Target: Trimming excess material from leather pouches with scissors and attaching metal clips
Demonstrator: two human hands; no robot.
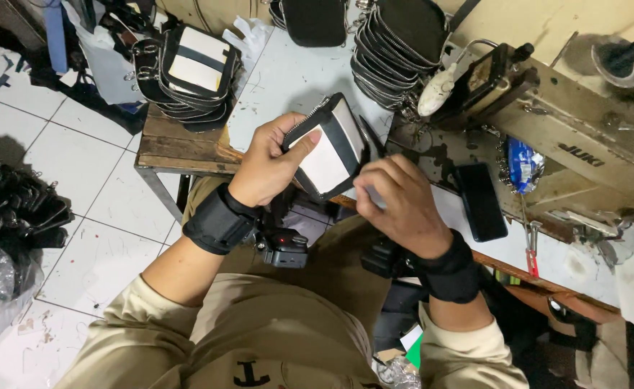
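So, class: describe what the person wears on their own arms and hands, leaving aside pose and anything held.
Both arms wear loose beige long sleeves, pushed up from the wrists. Each wrist carries a wide black strap: one on the left wrist, one on the right wrist. A small black device with a red spot hangs under the left strap. The left hand and right hand are bare, without gloves.

The person is wearing a beige long-sleeved top with sleeves pushed up the forearms and a dark emblem showing at the chest. Wide black straps are wrapping both wrists, above the left hand (266,167) and the right hand (402,205); a small black device is hanging beneath each strap.
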